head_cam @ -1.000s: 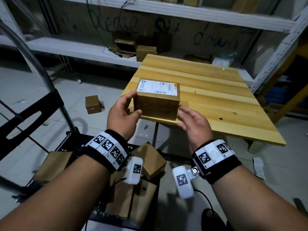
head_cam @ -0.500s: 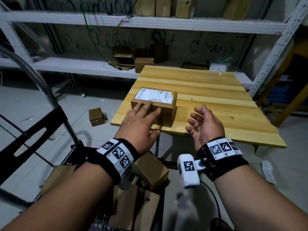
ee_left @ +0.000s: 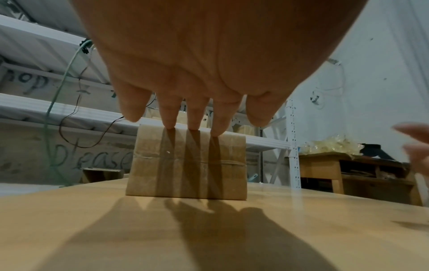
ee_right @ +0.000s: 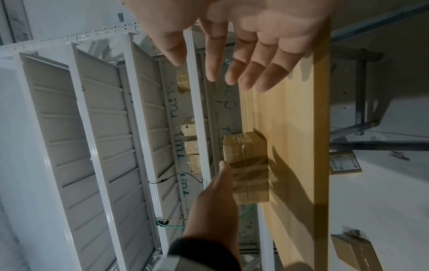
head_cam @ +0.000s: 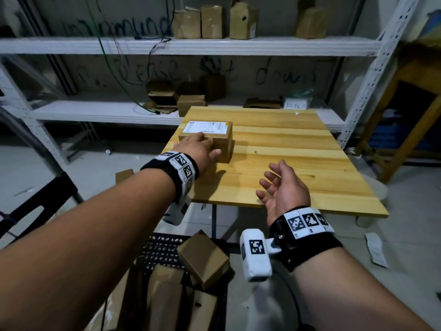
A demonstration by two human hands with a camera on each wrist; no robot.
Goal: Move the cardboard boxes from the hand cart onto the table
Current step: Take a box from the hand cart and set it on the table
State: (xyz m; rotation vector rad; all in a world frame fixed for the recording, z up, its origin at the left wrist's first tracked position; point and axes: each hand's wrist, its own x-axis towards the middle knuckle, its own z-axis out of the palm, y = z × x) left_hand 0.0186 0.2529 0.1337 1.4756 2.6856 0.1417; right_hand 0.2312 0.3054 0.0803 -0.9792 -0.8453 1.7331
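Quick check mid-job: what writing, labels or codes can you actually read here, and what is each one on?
"please" and "down": scrawled on the wall behind the shelves.
White label on the box on the table: print and barcode too small to read.
Wristband squares: code patterns, no words.
Paper on shelf: blurred.

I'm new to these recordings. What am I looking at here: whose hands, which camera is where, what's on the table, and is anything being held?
No machine: a person wearing a head camera and one on each wrist. The head view looks down at a wooden table with one labelled cardboard box on it. The left hand lies flat, fingers straight, touching the box's top edge; the left wrist view shows it from beneath. The right hand hovers open, holding nothing. More boxes wait on the hand cart below.
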